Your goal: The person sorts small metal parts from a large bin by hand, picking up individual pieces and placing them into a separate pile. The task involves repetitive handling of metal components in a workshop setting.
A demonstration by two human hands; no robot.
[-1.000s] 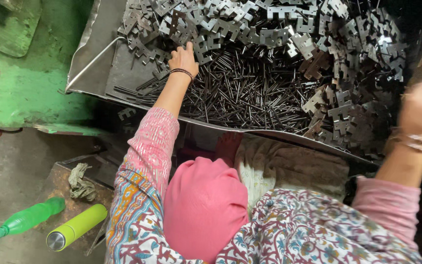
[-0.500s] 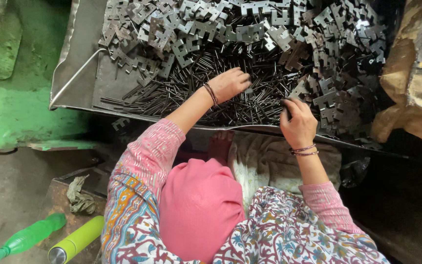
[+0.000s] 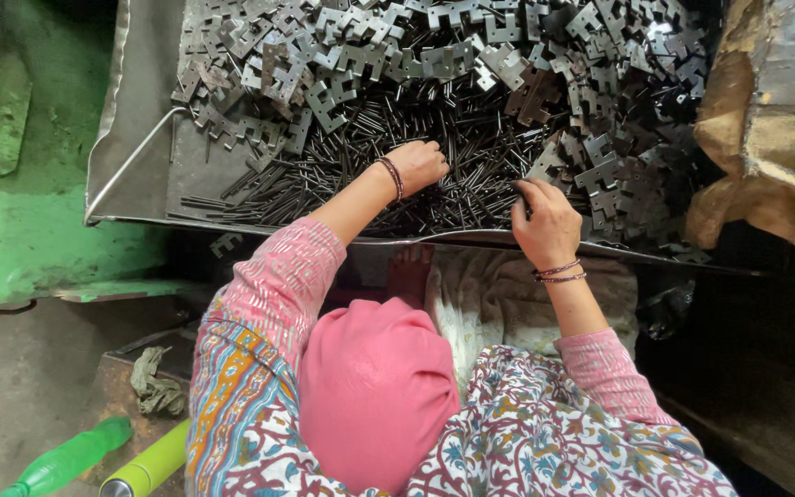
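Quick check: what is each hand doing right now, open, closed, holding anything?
Left hand: fingers curled down into the thin metal rods; whether it holds any cannot be told.
Right hand: fingers curled at the rods' edge beside the flat metal brackets; grip contents hidden.

- We see our left hand (image 3: 420, 166) curled down into the heap of thin dark metal pins (image 3: 397, 198) in the metal tray (image 3: 140, 138).
- Our right hand (image 3: 545, 221) rests on the pins near the stamped metal brackets (image 3: 434, 55).
- A green bottle (image 3: 66, 457) lies on the floor.
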